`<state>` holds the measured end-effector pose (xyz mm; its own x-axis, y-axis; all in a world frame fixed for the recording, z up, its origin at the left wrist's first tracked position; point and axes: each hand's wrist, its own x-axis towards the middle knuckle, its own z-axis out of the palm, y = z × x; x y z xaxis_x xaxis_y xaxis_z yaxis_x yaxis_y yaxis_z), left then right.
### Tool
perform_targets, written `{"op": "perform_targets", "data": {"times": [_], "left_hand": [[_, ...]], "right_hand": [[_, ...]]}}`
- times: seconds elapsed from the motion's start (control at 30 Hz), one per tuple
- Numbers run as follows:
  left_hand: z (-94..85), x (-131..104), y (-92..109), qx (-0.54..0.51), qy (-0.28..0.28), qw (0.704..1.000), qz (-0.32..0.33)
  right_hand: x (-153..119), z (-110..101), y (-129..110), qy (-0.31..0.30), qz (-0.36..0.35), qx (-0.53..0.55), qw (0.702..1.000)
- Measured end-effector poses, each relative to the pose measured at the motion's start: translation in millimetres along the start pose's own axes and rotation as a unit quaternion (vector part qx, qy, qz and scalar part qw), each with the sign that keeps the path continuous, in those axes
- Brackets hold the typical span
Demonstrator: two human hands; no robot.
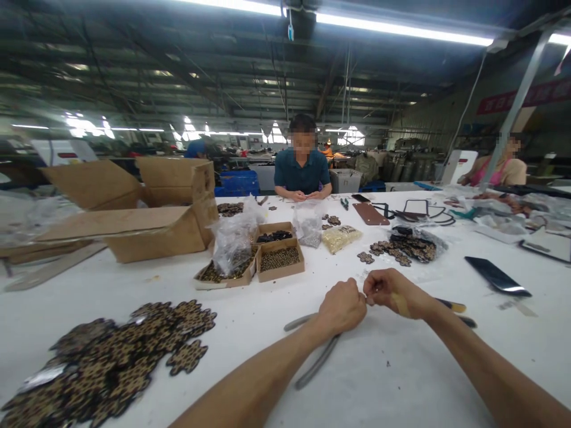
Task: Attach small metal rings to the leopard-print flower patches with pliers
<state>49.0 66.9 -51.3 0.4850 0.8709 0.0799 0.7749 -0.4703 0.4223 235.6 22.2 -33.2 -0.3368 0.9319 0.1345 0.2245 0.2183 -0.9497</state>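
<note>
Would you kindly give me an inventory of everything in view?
Table: one, white, foreground
Flower-shaped patches: many, brown-black, left and beyond hands
Large carton: one, brown, left
Small boxes: three, brown, centre, holding brassy or dark pieces
Clear bags: several, centre and right
Pale-yellow bag: one, centre
Flat panel: one, brown, beyond
Dark slab: one, right
Grey handles: two, near left wrist
Other handles: yellow-black, dark, near right wrist
People: teal across, pink right; others blurred
Left hand, right hand: one each, centre right
</note>
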Motion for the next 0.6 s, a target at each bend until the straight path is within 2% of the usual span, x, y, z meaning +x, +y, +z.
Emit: {"op": "perform_targets", "data": {"times": [0.1, 0.2, 0.27, 0.37, 0.5, 0.57, 0.6], "left_hand": [[-9.3, 5.0, -2.7, -0.024, 0.043, 0.998, -0.045], [-22.3, 9.1, -2.4, -0.058, 0.062, 0.994, -0.075], [-29.0, 11.8, -1.0, -0.087, 0.069, 0.99, -0.085], [-34.6, 18.5, -1.4, -0.128, 0.071, 0.983, -0.107], [-34.3, 26.4, -10.2, -0.186, 0.072, 0.97, -0.137], [-31.5, 25.2, -13.9, -0.221, 0.088, 0.958, -0.163], [-29.8, 23.5, -14.7, -0.237, 0.101, 0.949, -0.18]], "right_hand": [[7.5, 14.3, 4.2, 0.077, -0.045, 0.105, 0.991], [11.4, 29.3, 6.9, 0.135, -0.055, 0.187, 0.971], [11.3, 31.5, 9.0, 0.188, -0.054, 0.192, 0.962], [10.2, 16.9, 16.6, 0.267, -0.04, 0.12, 0.955], [8.7, -9.3, 28.1, 0.3, 0.01, 0.029, 0.953], [8.0, -7.8, 26.3, 0.288, 0.054, 0.025, 0.956], [7.7, -1.7, 23.2, 0.256, 0.076, 0.036, 0.963]]}}
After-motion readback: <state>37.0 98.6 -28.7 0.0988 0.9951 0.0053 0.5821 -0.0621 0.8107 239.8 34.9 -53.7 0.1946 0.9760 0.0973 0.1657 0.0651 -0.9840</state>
